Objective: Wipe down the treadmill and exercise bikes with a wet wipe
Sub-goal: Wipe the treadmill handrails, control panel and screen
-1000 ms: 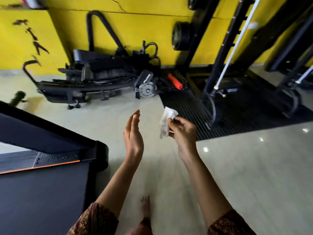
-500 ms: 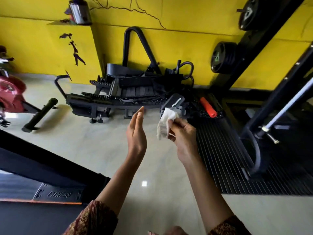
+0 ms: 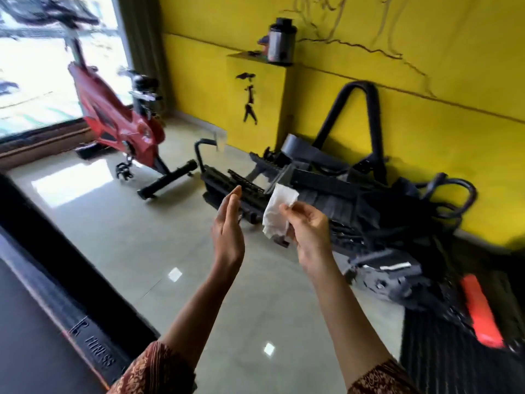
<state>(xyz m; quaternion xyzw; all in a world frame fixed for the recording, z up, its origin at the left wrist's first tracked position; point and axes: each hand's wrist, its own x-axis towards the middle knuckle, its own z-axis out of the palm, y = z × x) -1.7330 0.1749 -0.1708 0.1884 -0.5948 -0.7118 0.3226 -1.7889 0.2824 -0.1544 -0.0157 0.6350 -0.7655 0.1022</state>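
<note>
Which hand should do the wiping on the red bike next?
Right, probably. The right hand already pinches the white wipe at its fingertips, while the left hand is open and empty. The red exercise bike stands ahead to the left, so walk over first.

Treadmill (image 3: 42,322) cut off; exercise bike (image 3: 113,115) blurred.

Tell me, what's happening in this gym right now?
A person is standing on the tiled floor holding a crumpled white wet wipe pinched in the right hand. The left hand is open and empty beside it. Nothing is being wiped at this instant: the red exercise bike stands off by the window, and the treadmill edge is at lower left, both untouched.
</note>
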